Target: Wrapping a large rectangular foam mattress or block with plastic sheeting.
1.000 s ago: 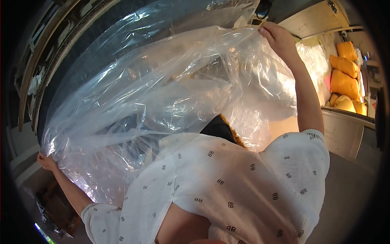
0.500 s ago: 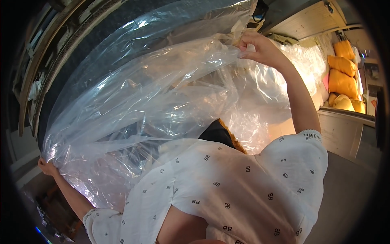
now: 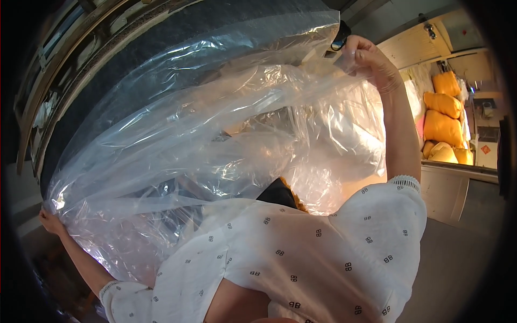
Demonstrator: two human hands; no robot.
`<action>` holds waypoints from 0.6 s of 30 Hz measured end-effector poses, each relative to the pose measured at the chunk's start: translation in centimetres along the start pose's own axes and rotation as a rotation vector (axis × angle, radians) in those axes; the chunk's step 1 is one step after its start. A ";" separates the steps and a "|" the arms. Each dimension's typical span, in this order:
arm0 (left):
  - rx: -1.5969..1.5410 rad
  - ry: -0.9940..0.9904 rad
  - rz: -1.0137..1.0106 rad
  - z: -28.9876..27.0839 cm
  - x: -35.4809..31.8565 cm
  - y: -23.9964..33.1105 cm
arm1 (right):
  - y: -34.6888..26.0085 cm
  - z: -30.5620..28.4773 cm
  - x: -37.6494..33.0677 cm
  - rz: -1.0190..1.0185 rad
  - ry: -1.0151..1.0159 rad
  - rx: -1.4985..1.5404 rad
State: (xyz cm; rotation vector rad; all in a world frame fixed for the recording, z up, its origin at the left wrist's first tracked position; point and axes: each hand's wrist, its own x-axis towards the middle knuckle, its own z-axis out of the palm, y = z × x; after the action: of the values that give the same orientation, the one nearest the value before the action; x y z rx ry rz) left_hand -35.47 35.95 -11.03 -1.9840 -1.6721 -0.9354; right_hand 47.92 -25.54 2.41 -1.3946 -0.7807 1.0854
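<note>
A large clear plastic sheet (image 3: pixel 215 145) stretches in folds across the view in front of my body, between my raised, outspread arms. At the far left, my left hand (image 3: pixel 51 222) is closed on the gathered edge of the sheet. Up at the right, my right hand (image 3: pixel 366 59) pinches the sheet's other side, with some film lying over the fingers and wrist. Behind the sheet lies a dark surface (image 3: pixel 215 20). A black piece with a furry orange-brown edge (image 3: pixel 280 195) shows close to my chest, partly hidden.
A black looped object (image 3: pixel 341 37) sits beside my right hand. Stacked orange bundles (image 3: pixel 442 125) stand at the right, near a pale cabinet panel (image 3: pixel 414 46). Curved wooden rails (image 3: pixel 40 99) run along the left side.
My right hand has moved right and slightly up, drawing the plastic sheet wider. The left hand has shifted slightly left and down, still holding its edge.
</note>
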 end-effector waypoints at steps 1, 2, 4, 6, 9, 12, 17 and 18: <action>0.007 0.004 -0.011 -0.3 -0.1 0.4 | -0.1 0.1 0.6 -0.002 -0.012 -0.004; 0.011 -0.013 -0.052 -0.7 -0.1 0.9 | -0.2 0.3 1.5 -0.002 0.068 -0.123; 0.022 -0.022 -0.103 -1.3 -0.5 2.1 | -0.2 0.6 3.2 -0.008 0.236 -0.358; -0.016 0.009 -0.203 -1.6 -0.7 4.3 | 1.3 0.4 5.5 0.019 0.266 -0.430; -0.252 0.012 -0.429 -4.5 0.0 1.9 | 5.0 0.6 10.4 -0.296 0.386 -0.694; -0.839 -0.052 -0.747 -8.5 1.1 0.4 | 5.9 2.1 11.9 -0.440 0.535 -1.022; -1.143 -0.274 -0.775 -16.4 2.2 -8.0 | 5.1 3.8 13.4 -0.386 0.519 -0.993; -1.151 -0.279 -0.777 -16.4 1.5 -8.4 | 4.9 3.8 13.4 -0.350 0.527 -1.027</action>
State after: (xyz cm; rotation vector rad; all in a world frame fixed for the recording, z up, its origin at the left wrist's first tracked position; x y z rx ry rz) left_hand -47.49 27.96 0.49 -2.0714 -2.4500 -2.4162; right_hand 48.42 -12.45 -4.40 -2.1432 -1.1813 -0.0536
